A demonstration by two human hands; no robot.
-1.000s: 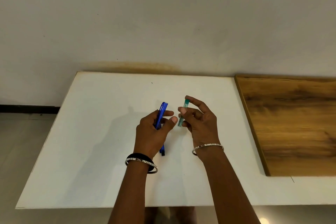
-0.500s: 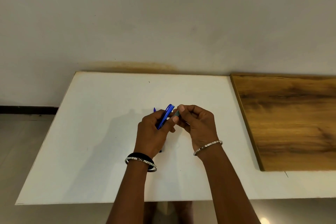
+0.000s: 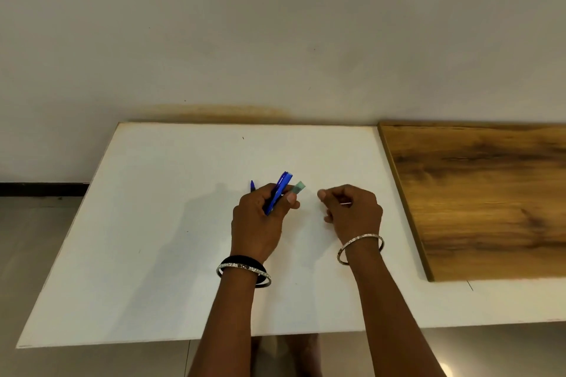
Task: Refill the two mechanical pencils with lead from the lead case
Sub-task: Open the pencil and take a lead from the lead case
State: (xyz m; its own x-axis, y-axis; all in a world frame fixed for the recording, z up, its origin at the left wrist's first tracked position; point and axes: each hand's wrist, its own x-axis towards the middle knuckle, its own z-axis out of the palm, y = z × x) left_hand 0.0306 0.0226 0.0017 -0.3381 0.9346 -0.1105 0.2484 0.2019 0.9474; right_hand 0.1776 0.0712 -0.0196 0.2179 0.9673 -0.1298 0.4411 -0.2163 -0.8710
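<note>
Left grip (image 3: pixel 260 223) is clutching two blue pencils (image 3: pixel 280 193) and the teal lead case (image 3: pixel 298 187) above the white table (image 3: pixel 153 239), its fingers hiding the barrels. Right grip (image 3: pixel 352 214), curled, is pinching a thin sliver (image 3: pixel 346 202). Wooden board (image 3: pixel 474 193) is lying well apart, rightward.

The single wide-angle head view looks forward and down from the person's own standpoint, close above the white table (image 3: pixel 147 239), facing the pale wall (image 3: pixel 275 24) behind it, with both forearms entering from the bottom edge and the left hand (image 3: pixel 255 226) and right hand (image 3: pixel 355 213) near mid-frame.
</note>
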